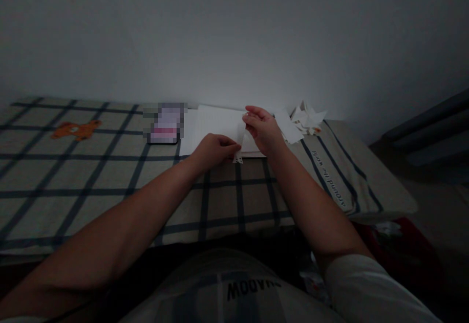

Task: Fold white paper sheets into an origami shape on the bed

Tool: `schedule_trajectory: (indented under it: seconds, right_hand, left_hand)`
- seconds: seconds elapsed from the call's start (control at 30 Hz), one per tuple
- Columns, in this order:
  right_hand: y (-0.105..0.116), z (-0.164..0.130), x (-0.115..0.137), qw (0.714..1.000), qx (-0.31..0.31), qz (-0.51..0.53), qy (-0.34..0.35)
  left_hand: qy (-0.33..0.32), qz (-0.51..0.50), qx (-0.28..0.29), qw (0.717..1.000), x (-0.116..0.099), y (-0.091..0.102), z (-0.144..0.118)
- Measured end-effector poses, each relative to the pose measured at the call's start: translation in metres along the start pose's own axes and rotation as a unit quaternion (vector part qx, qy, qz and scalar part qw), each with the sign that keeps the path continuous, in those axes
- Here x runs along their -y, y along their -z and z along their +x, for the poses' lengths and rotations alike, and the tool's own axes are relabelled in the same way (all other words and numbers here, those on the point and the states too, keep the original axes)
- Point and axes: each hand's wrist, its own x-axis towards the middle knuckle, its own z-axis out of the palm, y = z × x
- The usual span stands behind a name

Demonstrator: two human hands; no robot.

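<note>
Both hands pinch a thin perforated paper strip.

Pixelated object beside papers

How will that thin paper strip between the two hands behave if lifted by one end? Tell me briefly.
The paper strip looks narrow and thin, so it would probably droop and flutter. It seems very light, like the folded pieces in the paper pile. Pinched between left hand and right hand, it could tear easily if pulled.
</note>
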Motion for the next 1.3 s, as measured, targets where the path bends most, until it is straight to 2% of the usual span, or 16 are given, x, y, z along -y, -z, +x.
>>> schedule_trajectory:
  seconds: [0.23,0.4,0.77,0.97,1.3]
  right_hand:
    - [0.0014,0.0014,-0.0006,1.000,0.001,0.002,-0.013]
    - [0.0032,0.0023,-0.0003,0.999,0.015,0.021,-0.020]
    - [0.0034,0.0010,0.0020,0.999,0.018,0.027,-0.026]
    - [0.0036,0.0022,0.0009,0.999,-0.006,0.020,-0.037]
    - [0.0042,0.0039,-0.0028,1.000,-0.005,0.013,-0.001]
  left_hand:
    - [0.061,-0.125,0.023,0.990,-0.0031,-0.0027,-0.0009]
    - [0.069,-0.164,0.023,0.984,-0.0004,-0.0030,0.0003]
    - [0.082,-0.180,0.022,0.980,0.0006,-0.0038,0.0018]
    - [0.094,-0.168,0.024,0.981,-0.0029,-0.0033,0.0001]
    - [0.094,-0.194,0.048,0.975,0.0003,-0.0027,0.0022]
